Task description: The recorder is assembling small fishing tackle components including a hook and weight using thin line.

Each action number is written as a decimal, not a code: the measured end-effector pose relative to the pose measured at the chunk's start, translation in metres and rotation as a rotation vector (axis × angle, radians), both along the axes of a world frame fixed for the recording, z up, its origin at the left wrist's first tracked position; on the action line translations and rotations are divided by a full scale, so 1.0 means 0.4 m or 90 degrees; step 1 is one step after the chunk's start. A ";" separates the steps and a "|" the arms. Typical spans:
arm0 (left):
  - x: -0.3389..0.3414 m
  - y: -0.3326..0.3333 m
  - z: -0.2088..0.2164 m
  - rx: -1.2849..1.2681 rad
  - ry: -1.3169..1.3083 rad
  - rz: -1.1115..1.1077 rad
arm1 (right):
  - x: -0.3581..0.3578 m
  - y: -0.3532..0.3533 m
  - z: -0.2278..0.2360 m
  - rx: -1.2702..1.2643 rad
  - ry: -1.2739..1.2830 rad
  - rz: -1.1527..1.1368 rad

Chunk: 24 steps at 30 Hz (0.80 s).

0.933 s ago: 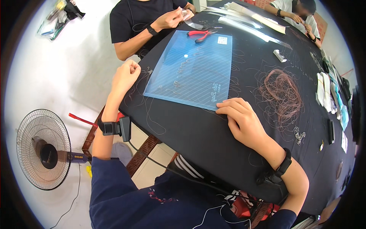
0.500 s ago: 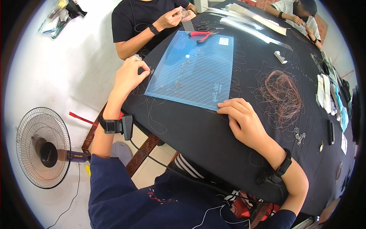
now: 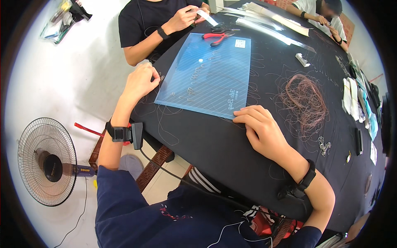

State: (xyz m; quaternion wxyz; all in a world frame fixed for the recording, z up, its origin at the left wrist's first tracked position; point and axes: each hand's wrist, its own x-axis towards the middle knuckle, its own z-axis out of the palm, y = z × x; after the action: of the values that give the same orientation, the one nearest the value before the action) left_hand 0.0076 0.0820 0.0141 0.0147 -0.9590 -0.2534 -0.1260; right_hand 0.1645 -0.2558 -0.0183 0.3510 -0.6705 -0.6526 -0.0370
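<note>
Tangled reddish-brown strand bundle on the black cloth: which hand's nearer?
Right. The right hand is left of the bundle, fingertips on the blue plastic folder's near right corner. The left hand is farther, beside the folder's left edge.

We are holding our left grip [image 3: 142, 79] curled, its thumb and index fingertips meeting at its right side while the back of the hand is facing up. Below that grip, our left forearm [image 3: 111, 153] is sloping down and slightly leftward. Lower and to the right of it, our right grip [image 3: 263, 127] is lying palm down, fingers loosely extending leftward, thumb sitting just beneath them. Our right forearm [image 3: 321, 199] is slanting down and rightward from this grip.
</note>
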 end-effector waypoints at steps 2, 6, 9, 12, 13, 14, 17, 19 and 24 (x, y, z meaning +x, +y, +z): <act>0.003 0.001 0.001 -0.001 0.024 0.005 | 0.000 -0.001 0.001 -0.001 0.001 0.001; -0.010 0.025 -0.014 -0.030 0.001 0.021 | -0.001 0.000 0.001 -0.003 0.004 0.003; -0.013 0.014 -0.016 -0.069 -0.051 0.060 | -0.001 0.000 0.002 -0.005 0.002 0.001; -0.009 -0.011 -0.014 -0.084 -0.105 0.063 | 0.000 -0.001 0.002 -0.008 0.005 0.000; -0.012 -0.013 -0.013 -0.065 -0.091 0.053 | 0.000 -0.001 0.002 -0.007 0.005 0.001; -0.015 -0.013 -0.013 -0.046 -0.076 0.043 | 0.000 -0.001 0.002 -0.007 0.005 0.001; -0.027 0.014 -0.028 -0.036 -0.064 0.065 | -0.002 -0.001 0.005 -0.009 0.006 0.002; -0.036 0.024 -0.032 -0.048 -0.070 0.068 | -0.002 0.000 0.005 -0.011 0.007 0.001; -0.044 0.024 -0.034 -0.051 -0.084 0.069 | -0.001 -0.001 0.004 -0.007 0.002 0.004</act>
State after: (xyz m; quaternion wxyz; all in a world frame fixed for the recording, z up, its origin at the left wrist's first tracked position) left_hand -0.0102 0.0915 0.0004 -0.0335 -0.9333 -0.3104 -0.1776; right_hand 0.1640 -0.2561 -0.0166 0.3487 -0.6706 -0.6540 -0.0313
